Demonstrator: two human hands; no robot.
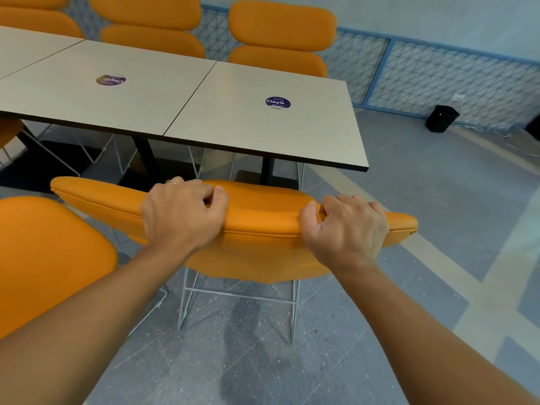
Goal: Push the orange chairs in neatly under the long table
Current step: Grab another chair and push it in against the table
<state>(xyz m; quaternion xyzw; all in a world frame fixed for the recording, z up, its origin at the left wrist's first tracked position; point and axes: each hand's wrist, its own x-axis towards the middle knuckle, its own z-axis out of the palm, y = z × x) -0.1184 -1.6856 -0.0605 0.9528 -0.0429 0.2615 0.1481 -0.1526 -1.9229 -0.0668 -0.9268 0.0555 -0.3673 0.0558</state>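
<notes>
An orange padded chair (263,217) on thin white wire legs stands in front of me, its back toward me, a short way out from the near edge of the long pale table (233,124). My left hand (182,213) grips the top of the backrest left of centre, fingers curled over its far side. My right hand (349,229) grips the same top edge further right. A second orange chair (49,252) sits close at the lower left. Across the table, two more orange chairs (282,39) stand with high backs against the far edge.
The table rests on black pedestal posts (267,171) with wire chair legs beneath. Round purple stickers (278,102) lie on its top. A blue mesh railing (438,74) lines the wall, with a black bin (441,118) by it. Grey floor stretches to the right.
</notes>
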